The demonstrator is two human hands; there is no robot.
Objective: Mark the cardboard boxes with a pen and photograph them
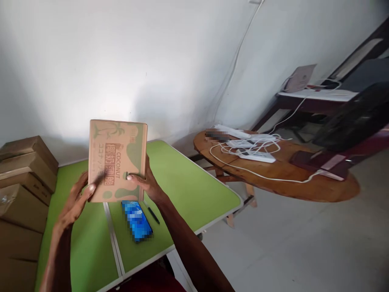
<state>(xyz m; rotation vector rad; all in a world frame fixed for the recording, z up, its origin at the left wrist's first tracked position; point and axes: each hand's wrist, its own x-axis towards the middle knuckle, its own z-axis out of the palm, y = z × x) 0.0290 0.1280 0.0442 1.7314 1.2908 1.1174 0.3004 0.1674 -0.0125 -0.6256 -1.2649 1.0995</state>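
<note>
Box (117, 160) up off green table (188, 186), sealed, not opened yet. Left hand (74, 200) clasps 7 o'clock corner; right hand (146, 180) grips 4 o'clock edge. Pen (153, 215) below, untouched.

— Where am I looking from?

— My single head camera sits above the green table (188, 182), tilted forward and down, rolled a little.

— How near?

— Close: forearms enter from the bottom edge, and the white wall (121, 61) fills the top.
</note>
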